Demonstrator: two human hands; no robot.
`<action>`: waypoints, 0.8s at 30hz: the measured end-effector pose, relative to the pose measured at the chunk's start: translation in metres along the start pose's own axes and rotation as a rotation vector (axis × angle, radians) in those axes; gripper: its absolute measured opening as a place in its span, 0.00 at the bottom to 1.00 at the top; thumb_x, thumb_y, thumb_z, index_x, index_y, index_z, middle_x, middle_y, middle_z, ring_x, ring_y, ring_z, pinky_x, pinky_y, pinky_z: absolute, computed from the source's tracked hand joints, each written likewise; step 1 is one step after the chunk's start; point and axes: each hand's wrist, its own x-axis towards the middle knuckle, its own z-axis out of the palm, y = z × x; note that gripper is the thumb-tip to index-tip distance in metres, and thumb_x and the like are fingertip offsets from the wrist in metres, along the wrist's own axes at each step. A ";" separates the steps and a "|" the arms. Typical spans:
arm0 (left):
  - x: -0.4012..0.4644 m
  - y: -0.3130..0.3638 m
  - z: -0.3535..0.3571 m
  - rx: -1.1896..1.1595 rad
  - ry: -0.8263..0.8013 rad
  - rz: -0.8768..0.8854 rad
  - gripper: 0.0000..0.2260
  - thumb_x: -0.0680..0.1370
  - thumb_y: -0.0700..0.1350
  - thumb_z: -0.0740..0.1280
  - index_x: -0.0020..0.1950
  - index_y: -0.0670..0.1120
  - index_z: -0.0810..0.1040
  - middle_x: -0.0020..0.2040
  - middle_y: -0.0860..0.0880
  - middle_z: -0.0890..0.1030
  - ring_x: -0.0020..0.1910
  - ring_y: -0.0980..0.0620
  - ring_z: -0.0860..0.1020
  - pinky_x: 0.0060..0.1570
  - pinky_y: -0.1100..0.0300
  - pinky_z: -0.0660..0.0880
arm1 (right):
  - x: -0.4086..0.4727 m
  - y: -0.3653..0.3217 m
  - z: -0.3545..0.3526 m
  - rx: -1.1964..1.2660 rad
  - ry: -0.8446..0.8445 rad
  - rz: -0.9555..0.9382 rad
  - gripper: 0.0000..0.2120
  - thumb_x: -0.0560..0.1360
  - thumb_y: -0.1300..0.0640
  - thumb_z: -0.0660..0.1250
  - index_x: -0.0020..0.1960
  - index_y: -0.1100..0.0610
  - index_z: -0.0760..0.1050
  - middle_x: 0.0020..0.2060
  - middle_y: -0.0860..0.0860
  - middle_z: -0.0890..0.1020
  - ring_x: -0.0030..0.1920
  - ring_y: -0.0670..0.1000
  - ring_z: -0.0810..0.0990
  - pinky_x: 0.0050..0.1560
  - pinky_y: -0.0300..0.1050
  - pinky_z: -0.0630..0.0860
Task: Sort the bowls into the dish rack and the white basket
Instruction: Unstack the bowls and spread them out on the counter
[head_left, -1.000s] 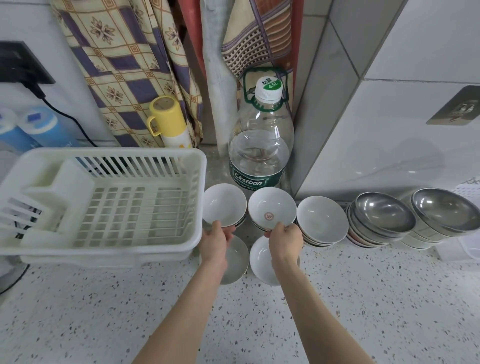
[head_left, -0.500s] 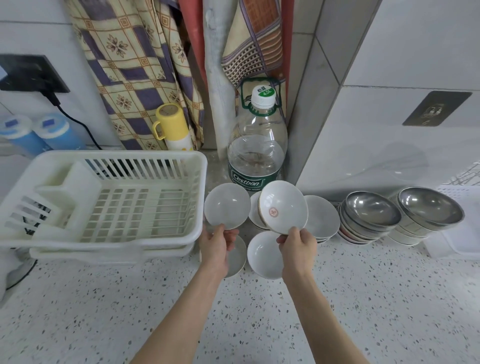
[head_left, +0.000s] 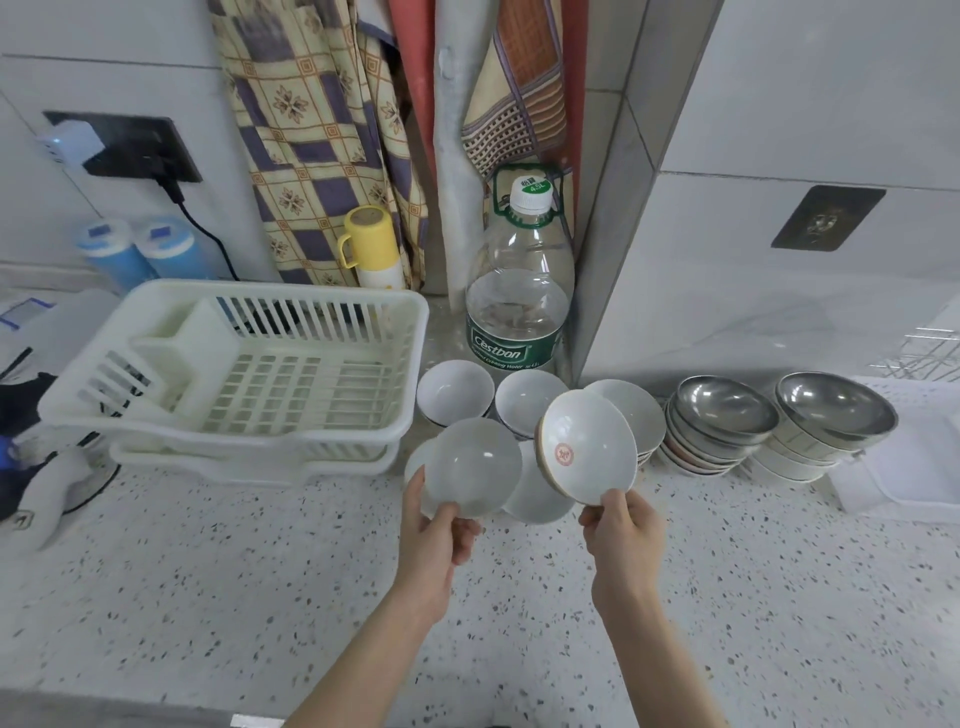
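Our left grip (head_left: 441, 530) pinches the rim of a plain white bowl (head_left: 474, 466), thumb and fingers closed on its lower edge, tilted and lifted off the counter (head_left: 208, 597). Our right grip (head_left: 621, 530) pinches the bowl with a red mark (head_left: 587, 447) the same way, just right of the plain one. Behind both held bowls, more white bowls (head_left: 456, 389) sit beside the water bottle (head_left: 519, 306). Left of the bottle stands the white basket (head_left: 249, 374); right of it, stacked steel bowls (head_left: 727, 410). A wire dish rack (head_left: 930, 353) shows at the frame's right edge, against the tiled wall.
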 end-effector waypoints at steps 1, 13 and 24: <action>-0.007 -0.007 -0.006 -0.003 0.011 -0.011 0.26 0.81 0.35 0.59 0.65 0.67 0.67 0.28 0.47 0.79 0.26 0.54 0.73 0.25 0.62 0.66 | -0.004 0.004 -0.004 -0.014 -0.019 0.006 0.11 0.74 0.70 0.55 0.33 0.61 0.67 0.26 0.54 0.69 0.24 0.46 0.64 0.21 0.33 0.61; -0.048 -0.038 -0.086 -0.088 0.277 0.014 0.27 0.80 0.33 0.60 0.71 0.60 0.66 0.34 0.44 0.79 0.25 0.55 0.73 0.22 0.64 0.69 | -0.027 0.058 -0.024 -0.312 -0.249 0.064 0.13 0.74 0.66 0.57 0.31 0.62 0.68 0.20 0.48 0.72 0.22 0.45 0.65 0.23 0.36 0.62; -0.006 -0.002 -0.204 -0.034 0.314 0.045 0.26 0.79 0.32 0.58 0.71 0.58 0.67 0.37 0.44 0.76 0.24 0.57 0.71 0.21 0.65 0.66 | -0.075 0.098 0.078 -0.393 -0.436 0.057 0.13 0.75 0.67 0.56 0.32 0.61 0.70 0.22 0.50 0.73 0.25 0.46 0.67 0.26 0.39 0.64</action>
